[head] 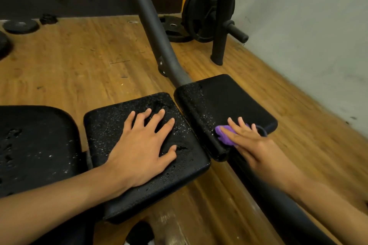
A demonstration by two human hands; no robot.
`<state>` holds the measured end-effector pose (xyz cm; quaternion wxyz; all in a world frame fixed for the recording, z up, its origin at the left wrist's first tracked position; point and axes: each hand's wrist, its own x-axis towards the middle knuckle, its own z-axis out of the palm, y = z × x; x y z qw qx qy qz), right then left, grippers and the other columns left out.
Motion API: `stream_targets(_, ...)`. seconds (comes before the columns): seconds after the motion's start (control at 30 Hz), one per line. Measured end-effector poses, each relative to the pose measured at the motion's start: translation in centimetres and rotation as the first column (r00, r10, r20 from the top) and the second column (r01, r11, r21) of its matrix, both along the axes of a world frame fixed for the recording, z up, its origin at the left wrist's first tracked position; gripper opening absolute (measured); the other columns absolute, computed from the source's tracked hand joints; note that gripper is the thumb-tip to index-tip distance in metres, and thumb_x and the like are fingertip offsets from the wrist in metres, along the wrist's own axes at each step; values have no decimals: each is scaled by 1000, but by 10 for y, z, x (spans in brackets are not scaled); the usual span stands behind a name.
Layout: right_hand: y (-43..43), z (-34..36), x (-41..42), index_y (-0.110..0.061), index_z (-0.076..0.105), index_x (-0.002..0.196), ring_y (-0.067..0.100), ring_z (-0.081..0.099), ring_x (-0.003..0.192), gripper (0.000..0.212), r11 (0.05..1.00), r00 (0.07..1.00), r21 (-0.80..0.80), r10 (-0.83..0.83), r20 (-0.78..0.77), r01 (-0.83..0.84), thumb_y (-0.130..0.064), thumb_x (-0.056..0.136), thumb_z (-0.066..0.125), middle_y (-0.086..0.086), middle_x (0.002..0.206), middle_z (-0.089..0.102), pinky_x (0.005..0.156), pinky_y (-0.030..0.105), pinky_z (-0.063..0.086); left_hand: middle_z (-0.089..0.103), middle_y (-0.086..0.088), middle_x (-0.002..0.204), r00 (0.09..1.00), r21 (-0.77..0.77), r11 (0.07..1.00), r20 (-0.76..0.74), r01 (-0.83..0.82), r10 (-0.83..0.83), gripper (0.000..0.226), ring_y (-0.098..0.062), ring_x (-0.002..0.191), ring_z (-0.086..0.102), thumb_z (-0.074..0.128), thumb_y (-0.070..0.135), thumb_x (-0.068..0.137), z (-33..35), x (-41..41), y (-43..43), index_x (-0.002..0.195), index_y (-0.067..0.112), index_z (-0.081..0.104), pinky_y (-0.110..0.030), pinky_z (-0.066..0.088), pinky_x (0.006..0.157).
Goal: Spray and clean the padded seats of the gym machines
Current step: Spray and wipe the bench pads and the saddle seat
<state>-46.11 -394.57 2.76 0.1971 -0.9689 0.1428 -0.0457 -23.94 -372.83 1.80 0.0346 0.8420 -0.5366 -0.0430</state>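
Note:
Three black padded seats lie side by side on a gym machine. The middle pad (111,125) is wet with spray droplets, and my left hand (143,149) rests flat on it with fingers spread. On the right pad (229,95), droplets cover the left part while the rest looks dull and dry. There my right hand (247,137) presses a purple cloth (224,135) onto the pad's near edge with straight fingers. The left pad (35,145) also carries droplets.
A black metal tube (153,26) rises from between the pads. Weight plates (201,10) hang on a black rack (219,42) at the back right, and more plates (20,26) lie on the wooden floor. A grey wall (318,36) runs along the right.

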Motion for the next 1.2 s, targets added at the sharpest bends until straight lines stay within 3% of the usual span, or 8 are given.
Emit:
stream_targets(0.23,-24,-7,79,-33,38,149,23,16,150,55,997,995,-10,-74,64,75,-10,101,52,3,158,33,125,48,13,25,-4,167,1000,7,1000,21,9,-9,80,-33,153,19,15,68,91,-2,1,-1,159,31,29,-59,11,125)
stream_targets(0.43,-74,-6,192,-27,41,151,30,15,153,46,984,985,-55,-168,31,170,-15,106,44,8,160,31,123,46,4,28,-5,165,1000,-1,1000,25,6,-6,78,-35,152,21,22,67,91,-1,0,-4,158,29,33,-60,15,123)
stream_targets(0.57,-85,-5,219,-27,57,139,27,34,146,37,979,980,-43,-201,6,201,-19,105,45,9,146,53,122,44,20,27,-4,165,1000,3,1000,25,-1,1,78,-34,151,20,22,68,90,-2,3,-4,158,31,33,-60,13,123)
stream_targets(0.63,-79,-6,213,-28,58,137,28,39,143,37,979,981,-62,-194,15,195,-18,105,43,11,146,53,121,45,18,28,-4,165,1000,1,1000,24,-1,1,79,-33,151,20,21,68,89,-1,2,-3,158,30,33,-60,14,123)
stream_targets(0.73,-56,-11,182,-25,46,148,26,23,151,46,994,991,-21,-106,79,108,-9,104,44,5,159,36,123,46,5,28,-3,165,1000,4,1000,15,3,-3,80,-32,151,20,20,69,88,0,2,-3,158,31,33,-59,13,123)
stream_targets(0.83,-31,-7,133,-24,44,149,18,25,149,50,999,993,43,-31,115,26,-7,103,49,-2,156,38,124,40,9,27,-3,165,1000,-2,1000,5,2,-2,82,-32,152,19,16,70,87,1,2,-2,158,32,31,-58,12,124)
stream_targets(1.03,12,2,32,-30,42,149,4,21,149,55,998,998,18,53,46,-54,-10,100,54,-13,158,35,125,35,11,24,-3,167,1000,-4,1000,2,-1,1,84,-32,154,16,10,70,87,0,0,-1,160,32,28,-57,11,125)
stream_targets(1.2,13,2,26,-32,39,150,5,17,151,59,994,995,-40,99,12,-98,-8,99,55,-13,159,33,125,35,8,20,-2,168,1000,-1,1000,16,-5,5,84,-31,154,15,8,69,87,0,-1,-1,160,32,24,-57,10,125)
